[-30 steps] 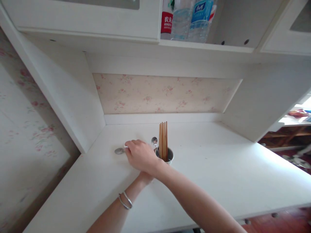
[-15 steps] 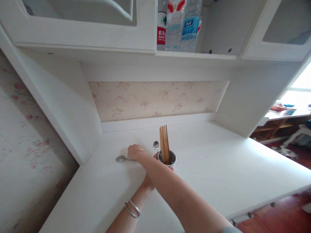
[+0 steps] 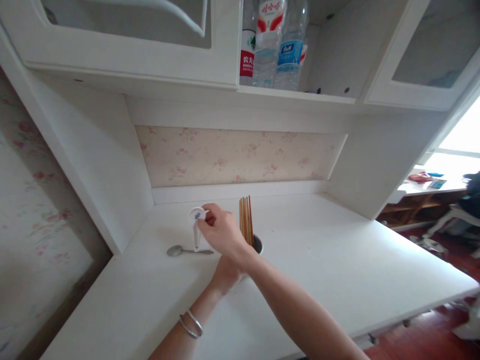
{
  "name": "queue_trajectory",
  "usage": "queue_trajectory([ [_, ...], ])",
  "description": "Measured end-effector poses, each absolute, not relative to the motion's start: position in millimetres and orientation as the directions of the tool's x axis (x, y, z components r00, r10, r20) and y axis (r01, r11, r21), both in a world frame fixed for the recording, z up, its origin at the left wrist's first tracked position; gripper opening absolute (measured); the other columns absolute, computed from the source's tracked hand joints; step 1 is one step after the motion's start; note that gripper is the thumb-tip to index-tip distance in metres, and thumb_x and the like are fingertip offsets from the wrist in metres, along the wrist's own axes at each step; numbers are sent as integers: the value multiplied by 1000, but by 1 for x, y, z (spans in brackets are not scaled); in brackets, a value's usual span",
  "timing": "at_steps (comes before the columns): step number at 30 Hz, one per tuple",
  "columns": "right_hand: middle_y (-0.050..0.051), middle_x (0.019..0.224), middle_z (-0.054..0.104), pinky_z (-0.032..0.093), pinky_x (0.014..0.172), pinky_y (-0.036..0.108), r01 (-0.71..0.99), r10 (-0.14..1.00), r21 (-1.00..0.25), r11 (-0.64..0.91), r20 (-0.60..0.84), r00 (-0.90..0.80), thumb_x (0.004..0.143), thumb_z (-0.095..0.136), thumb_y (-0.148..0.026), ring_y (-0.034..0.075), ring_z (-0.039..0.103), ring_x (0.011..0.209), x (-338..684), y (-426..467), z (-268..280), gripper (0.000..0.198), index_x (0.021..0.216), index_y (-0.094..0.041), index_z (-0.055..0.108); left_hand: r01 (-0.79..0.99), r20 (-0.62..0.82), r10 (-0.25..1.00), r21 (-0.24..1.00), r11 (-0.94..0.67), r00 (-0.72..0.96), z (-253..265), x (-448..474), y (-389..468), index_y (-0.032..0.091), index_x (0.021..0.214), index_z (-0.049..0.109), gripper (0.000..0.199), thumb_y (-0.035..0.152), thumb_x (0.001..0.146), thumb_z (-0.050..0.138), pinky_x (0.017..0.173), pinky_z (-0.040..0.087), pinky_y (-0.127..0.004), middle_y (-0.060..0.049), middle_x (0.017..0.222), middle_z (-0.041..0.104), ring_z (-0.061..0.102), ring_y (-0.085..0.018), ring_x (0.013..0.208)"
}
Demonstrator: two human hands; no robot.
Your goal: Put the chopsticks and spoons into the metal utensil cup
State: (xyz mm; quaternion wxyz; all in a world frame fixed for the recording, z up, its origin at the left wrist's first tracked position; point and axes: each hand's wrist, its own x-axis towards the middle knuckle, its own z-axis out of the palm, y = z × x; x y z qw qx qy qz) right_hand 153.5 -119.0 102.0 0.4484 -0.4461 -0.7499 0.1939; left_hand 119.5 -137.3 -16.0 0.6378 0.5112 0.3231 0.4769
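Observation:
My right hand pinches a white ceramic soup spoon by its bowl end, with blue marks in the bowl. The spoon's handle hangs down above the counter. My right forearm crosses over my left hand, which is wrapped round a metal cup; its fingers are mostly hidden. Several wooden chopsticks stand upright in the cup. A metal spoon lies flat on the counter, just below the ceramic spoon's handle.
Everything stands on a white counter with side panels and a low back ledge. Overhead, a cabinet shelf holds several plastic bottles. To the far right, a second surface near a window carries small items.
My right hand has lifted the ceramic spoon off the counter and moved up and right. It now covers the small metal spoon in the cup. My left hand stays at the cup.

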Motion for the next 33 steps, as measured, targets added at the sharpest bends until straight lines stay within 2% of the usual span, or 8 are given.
queue_trajectory([
  [4,-1,74,67,47,61,23,308,861,-838,451,499,96,80,53,-31,13,62,63,214,-125,96,22,97,-22,62,-248,89,942,969,-7,324,-12,126,-144,18,115,55,63,27,59,82,86,48,-37,-11,109,66,62,-27,99],
  [7,0,70,65,46,56,23,244,849,-891,382,443,289,80,55,-37,14,59,60,253,-123,79,23,91,-19,63,-248,118,948,968,-43,296,-11,128,-146,18,121,50,71,28,59,83,90,46,-37,-13,114,64,62,-26,102],
  [9,0,65,64,45,54,24,233,859,-918,320,385,338,81,55,-42,15,59,57,270,-124,65,27,87,-18,64,-241,126,951,969,-56,283,-11,128,-146,20,123,49,73,27,59,83,92,45,-36,-12,116,63,60,-25,105],
  [13,2,68,67,46,58,25,294,886,-924,245,336,319,82,53,-47,17,62,62,282,-126,38,32,84,-18,66,-257,140,947,964,-64,288,-13,129,-144,21,124,48,74,26,59,83,93,45,-36,-12,119,61,59,-24,107],
  [20,3,71,68,44,59,24,470,876,-846,251,405,262,86,47,-47,16,60,63,281,-126,14,33,81,-19,65,-257,126,951,965,-52,282,-17,130,-143,20,124,48,74,26,59,83,94,45,-39,-12,122,60,58,-27,110],
  [26,3,73,66,44,59,25,565,833,-766,306,503,230,86,48,-40,15,57,61,280,-134,12,26,83,-20,64,-255,113,954,966,-39,279,-15,131,-143,20,124,48,76,23,58,84,96,44,-39,-12,124,59,57,-27,111],
  [30,1,73,63,44,58,24,572,842,-749,334,510,177,84,50,-33,13,57,60,279,-137,11,17,84,-20,61,-274,135,944,960,-50,300,-13,131,-144,18,123,48,73,23,59,83,98,43,-40,-13,124,58,56,-28,113],
  [33,1,82,63,46,60,25,533,858,-768,356,494,138,82,51,-28,13,58,64,278,-138,8,14,91,-21,59,-269,131,947,962,-50,292,-14,131,-144,19,124,48,74,23,59,83,97,43,-41,-13,123,59,57,-28,112],
])
